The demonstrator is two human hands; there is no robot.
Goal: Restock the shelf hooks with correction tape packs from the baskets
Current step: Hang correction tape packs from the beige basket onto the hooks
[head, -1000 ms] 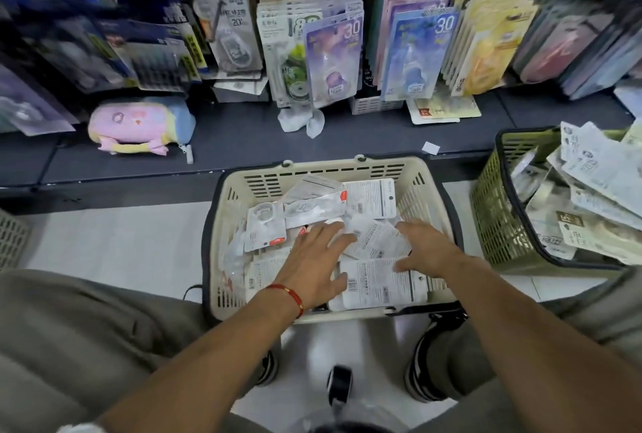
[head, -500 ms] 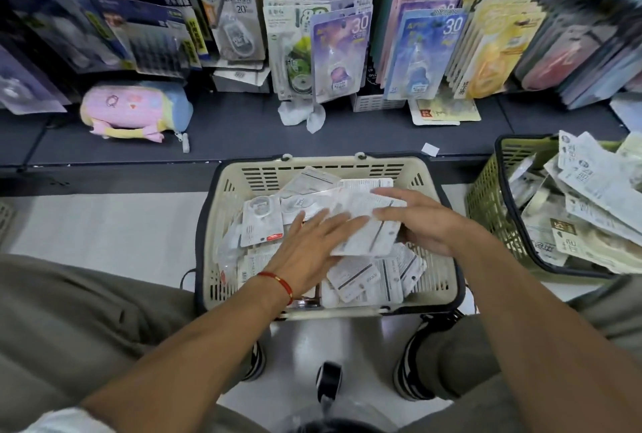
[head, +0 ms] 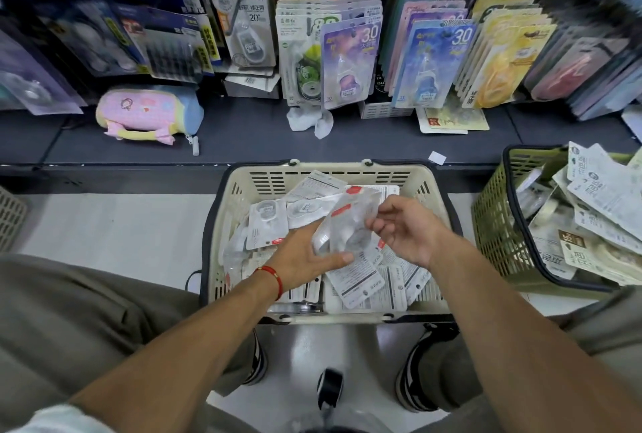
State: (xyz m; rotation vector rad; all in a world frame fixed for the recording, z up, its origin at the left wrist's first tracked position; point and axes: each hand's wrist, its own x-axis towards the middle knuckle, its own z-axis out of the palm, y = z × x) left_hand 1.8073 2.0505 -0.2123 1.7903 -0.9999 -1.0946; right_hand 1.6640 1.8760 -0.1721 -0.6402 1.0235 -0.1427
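Observation:
A beige basket on the floor in front of me holds several white correction tape packs. My left hand holds a small stack of packs above the basket, thumb underneath and the clear blisters facing me. My right hand is at the stack's right edge, its fingers curled toward it; whether they grip it I cannot tell. Above, the shelf hooks carry rows of hanging packs, purple, blue and yellow among them.
A green basket full of white packs stands at the right. A pink and blue pouch lies on the dark shelf ledge. My knees flank the beige basket. A white basket corner shows at the far left.
Both hands rose from deep in the beige basket. The packs they gathered now sit as a tilted stack in my left hand, blister side up, with the right hand at its edge.

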